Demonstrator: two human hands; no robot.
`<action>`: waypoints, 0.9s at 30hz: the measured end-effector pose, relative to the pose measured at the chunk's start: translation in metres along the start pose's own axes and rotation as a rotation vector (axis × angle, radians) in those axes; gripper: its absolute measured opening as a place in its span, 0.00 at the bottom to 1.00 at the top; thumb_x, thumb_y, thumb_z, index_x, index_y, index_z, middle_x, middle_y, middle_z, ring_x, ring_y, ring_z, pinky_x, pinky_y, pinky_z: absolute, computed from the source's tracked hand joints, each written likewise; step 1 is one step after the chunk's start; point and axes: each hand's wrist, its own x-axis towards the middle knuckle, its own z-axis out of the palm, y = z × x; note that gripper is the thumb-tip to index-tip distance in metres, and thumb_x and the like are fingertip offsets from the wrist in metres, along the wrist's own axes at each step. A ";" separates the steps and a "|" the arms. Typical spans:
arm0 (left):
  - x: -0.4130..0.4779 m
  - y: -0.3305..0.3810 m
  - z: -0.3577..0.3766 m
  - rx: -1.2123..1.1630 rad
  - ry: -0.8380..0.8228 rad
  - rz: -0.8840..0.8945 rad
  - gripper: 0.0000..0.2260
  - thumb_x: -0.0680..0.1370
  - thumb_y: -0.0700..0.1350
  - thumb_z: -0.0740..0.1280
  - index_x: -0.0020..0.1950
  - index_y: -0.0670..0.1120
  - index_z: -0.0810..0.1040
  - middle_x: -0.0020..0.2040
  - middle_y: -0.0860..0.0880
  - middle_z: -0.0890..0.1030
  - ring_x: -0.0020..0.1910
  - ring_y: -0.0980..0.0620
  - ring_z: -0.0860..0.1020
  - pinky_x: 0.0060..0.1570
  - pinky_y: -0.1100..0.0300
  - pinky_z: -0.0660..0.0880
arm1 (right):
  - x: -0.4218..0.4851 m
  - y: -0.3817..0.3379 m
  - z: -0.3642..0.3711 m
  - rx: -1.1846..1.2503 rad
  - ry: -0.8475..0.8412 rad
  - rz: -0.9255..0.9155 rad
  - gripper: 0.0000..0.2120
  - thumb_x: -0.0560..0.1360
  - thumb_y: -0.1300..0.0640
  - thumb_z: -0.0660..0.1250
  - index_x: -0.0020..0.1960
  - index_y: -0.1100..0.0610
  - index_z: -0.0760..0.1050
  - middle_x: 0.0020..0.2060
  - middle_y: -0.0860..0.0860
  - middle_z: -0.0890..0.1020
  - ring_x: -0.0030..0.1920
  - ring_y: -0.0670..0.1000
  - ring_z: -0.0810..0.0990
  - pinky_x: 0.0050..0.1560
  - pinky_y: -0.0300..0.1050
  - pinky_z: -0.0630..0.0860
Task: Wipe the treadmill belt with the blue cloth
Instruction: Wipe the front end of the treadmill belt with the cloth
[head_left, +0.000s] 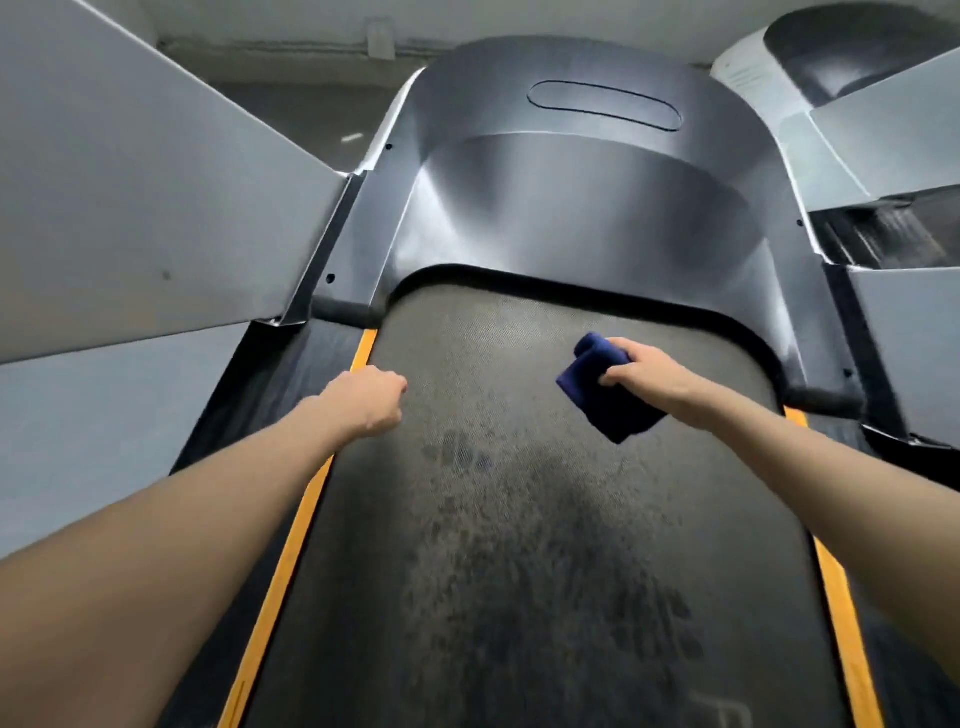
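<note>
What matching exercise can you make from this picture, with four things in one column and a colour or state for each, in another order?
Things:
1. cloth
2. left hand
3. belt
4. edge stripe

Colours or states:
A. orange
B. fingers curled, holding nothing
C. dark blue, held by the right hand
D. dark grey with darker patches

Pairs: 1-C, 2-B, 3-D, 4-A.

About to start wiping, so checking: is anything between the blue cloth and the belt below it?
Nothing visible. The right hand grips the blue cloth over bare treadmill belt; the left hand is off to the side, near the orange stripe.
</note>
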 end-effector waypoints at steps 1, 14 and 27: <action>0.019 0.002 0.009 -0.021 0.003 0.011 0.21 0.75 0.39 0.56 0.68 0.45 0.70 0.64 0.42 0.74 0.62 0.42 0.73 0.62 0.49 0.70 | 0.023 -0.001 0.005 0.018 -0.014 -0.014 0.11 0.74 0.66 0.60 0.53 0.54 0.73 0.43 0.51 0.76 0.41 0.47 0.74 0.38 0.37 0.69; 0.063 -0.019 0.059 -0.229 0.033 0.071 0.33 0.73 0.31 0.53 0.76 0.53 0.56 0.77 0.51 0.51 0.76 0.46 0.52 0.74 0.50 0.49 | 0.114 -0.002 0.103 -0.323 0.146 -0.188 0.23 0.74 0.37 0.58 0.67 0.42 0.69 0.66 0.49 0.71 0.67 0.56 0.62 0.69 0.48 0.53; 0.046 0.007 0.047 -0.170 -0.017 -0.020 0.29 0.76 0.43 0.60 0.76 0.42 0.55 0.76 0.43 0.54 0.73 0.43 0.60 0.70 0.53 0.60 | 0.095 0.020 0.139 -0.558 0.279 -0.577 0.18 0.72 0.46 0.66 0.57 0.55 0.76 0.64 0.52 0.73 0.62 0.56 0.72 0.58 0.50 0.69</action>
